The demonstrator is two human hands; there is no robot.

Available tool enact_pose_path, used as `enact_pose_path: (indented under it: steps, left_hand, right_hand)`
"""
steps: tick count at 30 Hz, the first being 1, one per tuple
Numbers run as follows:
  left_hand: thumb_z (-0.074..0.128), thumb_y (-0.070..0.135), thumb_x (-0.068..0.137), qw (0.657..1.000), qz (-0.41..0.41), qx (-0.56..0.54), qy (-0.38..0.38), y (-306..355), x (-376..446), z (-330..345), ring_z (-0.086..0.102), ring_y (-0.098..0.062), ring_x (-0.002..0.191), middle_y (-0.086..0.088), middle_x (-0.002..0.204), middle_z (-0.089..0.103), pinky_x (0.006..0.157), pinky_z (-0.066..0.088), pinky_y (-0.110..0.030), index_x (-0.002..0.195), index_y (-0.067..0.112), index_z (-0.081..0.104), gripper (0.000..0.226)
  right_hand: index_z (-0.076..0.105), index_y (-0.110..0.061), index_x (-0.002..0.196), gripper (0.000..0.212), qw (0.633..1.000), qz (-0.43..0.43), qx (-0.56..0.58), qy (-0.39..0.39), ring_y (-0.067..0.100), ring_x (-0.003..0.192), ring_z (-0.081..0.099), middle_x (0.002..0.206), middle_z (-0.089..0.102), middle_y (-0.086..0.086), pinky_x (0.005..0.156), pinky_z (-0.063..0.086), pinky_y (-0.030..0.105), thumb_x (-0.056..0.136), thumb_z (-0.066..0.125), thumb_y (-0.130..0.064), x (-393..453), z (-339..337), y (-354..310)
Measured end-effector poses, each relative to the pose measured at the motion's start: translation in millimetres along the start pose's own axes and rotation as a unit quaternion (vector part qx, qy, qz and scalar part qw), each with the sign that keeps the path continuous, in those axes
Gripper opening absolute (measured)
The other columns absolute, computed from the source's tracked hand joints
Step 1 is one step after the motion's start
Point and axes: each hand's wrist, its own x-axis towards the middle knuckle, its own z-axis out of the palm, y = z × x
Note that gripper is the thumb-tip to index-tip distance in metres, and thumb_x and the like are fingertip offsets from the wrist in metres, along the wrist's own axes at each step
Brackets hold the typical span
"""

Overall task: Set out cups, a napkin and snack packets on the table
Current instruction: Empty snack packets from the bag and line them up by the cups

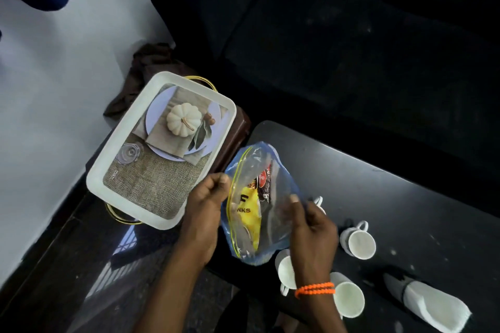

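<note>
A dark sofa (351, 43) fills the far side of the room, and the black table (405, 184) runs in front of me, its left end meeting a small stand that carries a white tray (108, 167) printed with a pumpkin place setting. I hold a clear zip bag (259, 205) over the table's left end, just inside its near edge. My left hand (208, 197) pinches one lip of the bag's mouth and my right hand (308, 224) grips the other side through the plastic, so the two are spread apart, pulling the opening wide.

The snack packets are inside the bag: a yellow packet (249, 211) and a dark packet (263, 184) with a red patch. White cups (358, 242) already stand on the table near its near edge, close under my right wrist, and a rolled white napkin (430, 300) lies toward the near right corner.

I think the risk is my right forearm: it hangs just over the nearest cups, and a jerk on the bag could knock one over. The bag could also slip and spill its packets off the left end.

On the yellow packet I can read only "NKS"; the rest is folded away. The script on the red patch is too small to make out.
</note>
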Motion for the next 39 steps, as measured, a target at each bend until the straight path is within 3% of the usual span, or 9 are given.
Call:
enact_pose_path:
  steps: [4,7,10,15,18,21,28,34,39]
  left_hand:
    - [0.057,0.041,0.1,0.928,0.207,0.275,0.14,5.9,-15.4,-12.5,0.054,-0.003,0.058,0.014,0.069,0.064,0.059,0.045,-0.022,0.084,0.025,0.06,0.022]
    - [0.063,0.043,0.097,0.886,0.284,0.341,0.137,3.7,-31.5,-13.0,0.063,-0.008,0.063,0.01,0.074,0.066,0.058,0.048,-0.024,0.087,0.028,0.061,0.018]
    - [0.065,0.043,0.096,0.888,0.289,0.331,0.136,-0.8,-37.0,-10.4,0.066,-0.007,0.066,0.012,0.078,0.068,0.06,0.05,-0.023,0.089,0.032,0.061,0.014]
    - [0.062,0.038,0.098,0.887,0.286,0.33,0.151,-1.5,-35.4,-13.2,0.063,-0.007,0.066,0.01,0.071,0.065,0.062,0.051,-0.03,0.088,0.029,0.06,0.014]
    - [0.061,0.031,0.099,0.883,0.287,0.344,0.139,-2.4,-32.7,-17.0,0.062,-0.007,0.068,0.011,0.073,0.063,0.064,0.045,-0.017,0.09,0.026,0.059,0.01]
    - [0.06,0.028,0.099,0.878,0.282,0.357,0.148,-5.9,-30.3,-18.6,0.056,-0.008,0.066,0.012,0.072,0.059,0.065,0.038,-0.007,0.091,0.022,0.059,0.01]
    - [0.062,0.03,0.101,0.873,0.269,0.347,0.212,-3.7,-20.9,-20.6,0.051,-0.009,0.061,0.014,0.062,0.051,0.06,0.032,-0.023,0.09,0.017,0.06,0.017]
    - [0.062,0.024,0.102,0.865,0.231,0.368,0.253,-1.8,-9.9,-20.8,0.058,-0.031,0.064,0.002,0.067,0.055,0.061,0.037,-0.036,0.094,0.007,0.061,0.019]
    - [0.064,0.022,0.101,0.874,0.238,0.329,0.268,11.8,-4.0,-32.2,0.05,-0.005,0.055,0.013,0.061,0.051,0.06,0.024,-0.026,0.091,0.009,0.06,0.017]
  right_hand:
    - [0.074,-0.023,0.08,0.017,0.991,-0.054,-0.079,0.091,0.005,0.077,0.069,0.079,0.075,-0.002,0.071,0.049,0.006,0.09,0.073,-0.009,-2.4,-14.2,-22.8]
    - [0.075,-0.013,0.089,0.015,0.958,-0.212,-0.145,0.126,0.019,0.087,0.066,0.095,0.069,0.004,0.084,0.051,0.022,0.083,0.073,0.001,-19.3,-8.4,-42.6]
    - [0.074,-0.015,0.092,0.009,0.932,-0.34,-0.113,0.052,0.01,0.089,0.065,0.094,0.068,-0.003,0.085,0.048,0.016,0.087,0.068,-0.01,-32.1,8.7,-52.6]
    - [0.06,-0.013,0.129,0.044,0.895,-0.069,-0.38,-0.222,0.033,0.106,0.07,0.113,0.074,0.013,0.089,0.052,0.034,0.088,0.066,-0.028,-10.8,64.1,-29.9]
    - [0.038,-0.007,0.148,0.061,0.878,-0.001,-0.42,-0.23,0.037,0.116,0.066,0.128,0.068,0.018,0.092,0.053,0.039,0.094,0.058,-0.027,-5.2,89.8,-10.2]
    - [0.043,-0.01,0.141,0.05,0.883,-0.027,-0.429,-0.191,0.038,0.109,0.067,0.124,0.068,0.017,0.086,0.053,0.041,0.097,0.054,-0.031,-7.4,103.8,2.4]
    - [0.064,-0.022,0.128,0.03,0.936,-0.032,-0.315,-0.153,0.028,0.101,0.072,0.108,0.077,0.006,0.085,0.052,0.033,0.102,0.051,-0.032,-21.2,92.2,4.7]
    - [0.072,-0.029,0.117,0.032,0.92,-0.242,-0.276,-0.137,0.014,0.091,0.073,0.103,0.078,-0.009,0.081,0.057,0.029,0.085,0.075,-0.023,-42.8,32.1,-44.5]
    - [0.073,-0.016,0.104,0.029,0.954,-0.289,-0.023,-0.081,0.002,0.086,0.071,0.096,0.075,-0.011,0.075,0.055,0.016,0.08,0.08,-0.001,-26.3,-21.1,-88.3]
